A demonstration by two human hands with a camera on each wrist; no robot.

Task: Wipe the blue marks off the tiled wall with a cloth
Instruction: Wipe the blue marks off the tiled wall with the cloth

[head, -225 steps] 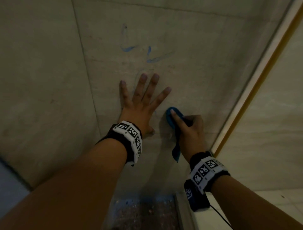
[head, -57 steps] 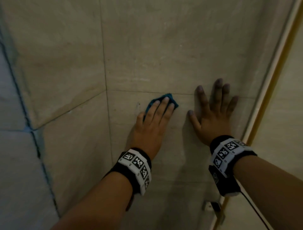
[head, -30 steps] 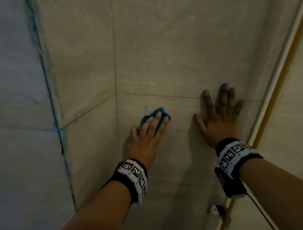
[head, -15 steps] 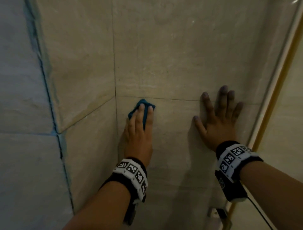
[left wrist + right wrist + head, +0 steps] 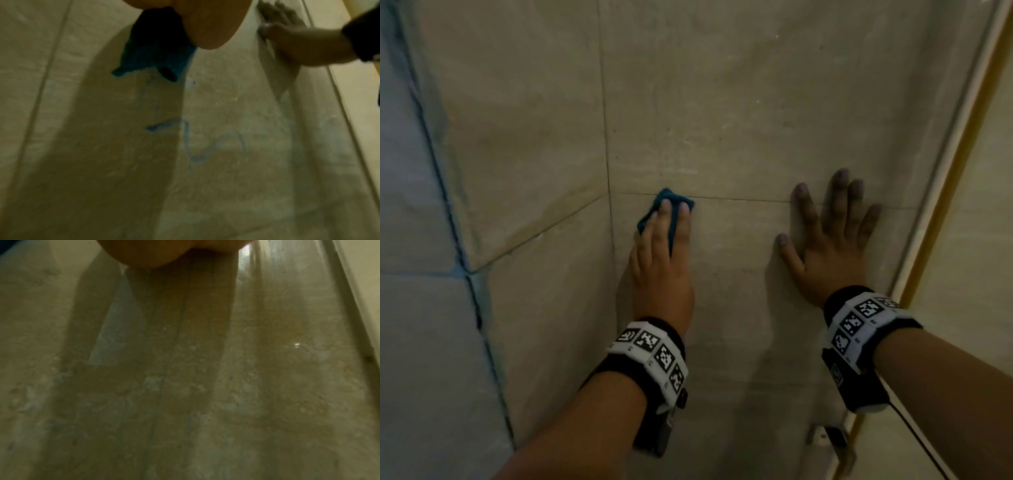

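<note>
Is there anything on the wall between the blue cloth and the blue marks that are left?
Nothing visible. The left wrist view shows bare beige tile between the folded blue cloth under the left hand and the faint blue marks.

No words, brand names or numbers can be read. The white wristbands (image 5: 652,356) at lower centre and right (image 5: 859,322) carry only square black-and-white coded markers, not legible text.

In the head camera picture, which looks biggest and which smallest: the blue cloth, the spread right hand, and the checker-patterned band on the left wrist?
Largest to smallest as seen:
1. Spread right hand
2. Checker-patterned band on the left wrist, though it sits nearer the camera, so that is unsure
3. Blue cloth, mostly hidden under the left hand
</note>
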